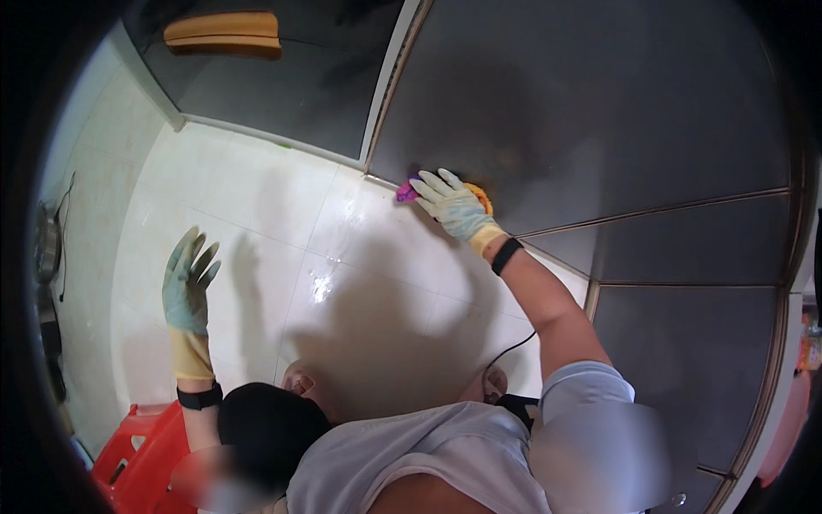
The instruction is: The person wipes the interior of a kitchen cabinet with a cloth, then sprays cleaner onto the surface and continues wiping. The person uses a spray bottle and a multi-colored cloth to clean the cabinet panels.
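My right hand (454, 209), in a pale fabric glove with a bluish palm coating, lies flat over a purple and orange cloth (481, 194). Its purple end pokes out past the fingertips, and the rest is mostly under the palm. Hand and cloth are at the lower edge of a dark grey cabinet door (597, 122), just above the floor. My left hand (186, 289) wears a matching glove and is raised over the white tiled floor (257, 193). Nothing is in it, and its fingers are spread.
A red plastic stool (138, 459) stands at lower left. Beyond the floor is a dark panel (282, 90) with a white frame and an orange-brown object (221, 33) in front of it or reflected. A black cable (514, 349) runs near my right foot. Metal cookware (48, 241) lines the left wall.
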Motion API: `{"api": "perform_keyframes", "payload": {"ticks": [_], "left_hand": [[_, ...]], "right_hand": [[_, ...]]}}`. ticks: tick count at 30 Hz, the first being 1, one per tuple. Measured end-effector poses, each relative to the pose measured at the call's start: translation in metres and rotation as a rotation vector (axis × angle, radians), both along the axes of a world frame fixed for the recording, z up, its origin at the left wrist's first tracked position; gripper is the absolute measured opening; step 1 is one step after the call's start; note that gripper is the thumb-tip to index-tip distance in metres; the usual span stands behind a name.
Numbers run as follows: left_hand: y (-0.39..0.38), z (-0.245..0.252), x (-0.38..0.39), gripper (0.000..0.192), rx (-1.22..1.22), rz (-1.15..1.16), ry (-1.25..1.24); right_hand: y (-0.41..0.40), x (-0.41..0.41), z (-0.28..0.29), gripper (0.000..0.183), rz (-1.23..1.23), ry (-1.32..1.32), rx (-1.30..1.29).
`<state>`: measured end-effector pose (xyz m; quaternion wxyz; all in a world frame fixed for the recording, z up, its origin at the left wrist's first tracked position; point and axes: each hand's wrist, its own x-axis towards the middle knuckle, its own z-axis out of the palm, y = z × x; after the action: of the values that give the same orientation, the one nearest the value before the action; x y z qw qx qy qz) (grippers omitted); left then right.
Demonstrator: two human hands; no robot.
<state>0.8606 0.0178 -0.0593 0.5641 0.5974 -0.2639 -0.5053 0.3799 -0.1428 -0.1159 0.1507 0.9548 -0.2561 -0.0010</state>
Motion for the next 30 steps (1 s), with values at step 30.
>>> {"api": "perform_keyframes", "payload": {"ticks": [30], "left_hand": [[-0.009, -0.045, 0.008, 0.046, -0.114, 0.180, 0.291]], "right_hand": [[-0.012, 0.000, 0.366, 0.061, -0.128, -0.729, -0.982]]}}
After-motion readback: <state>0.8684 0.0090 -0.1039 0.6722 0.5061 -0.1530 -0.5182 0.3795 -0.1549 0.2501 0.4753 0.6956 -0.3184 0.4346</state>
